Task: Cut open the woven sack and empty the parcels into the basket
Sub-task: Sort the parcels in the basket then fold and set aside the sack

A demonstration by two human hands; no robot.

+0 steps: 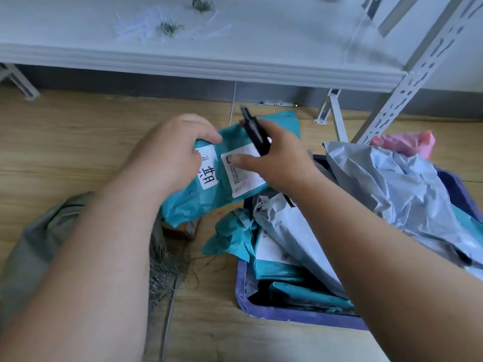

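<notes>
A teal parcel (214,194) with white labels is held above the floor between both hands. My left hand (170,152) grips its upper left edge. My right hand (277,158) presses on its label and also holds a black cutter (254,133), its tip pointing up and away. The grey-green woven sack (39,244) lies flat at the lower left, its frayed cut edge (162,270) beside my left forearm. The purple basket (241,296) at the lower right holds several teal and grey parcels (392,184).
A white metal shelf (209,64) with paper scraps runs across the top; its slotted upright (407,84) and braces stand right behind the basket. A pink bag (407,142) lies at the basket's far edge. A small brown box (183,231) sits under the teal parcel. The floor is wood-patterned.
</notes>
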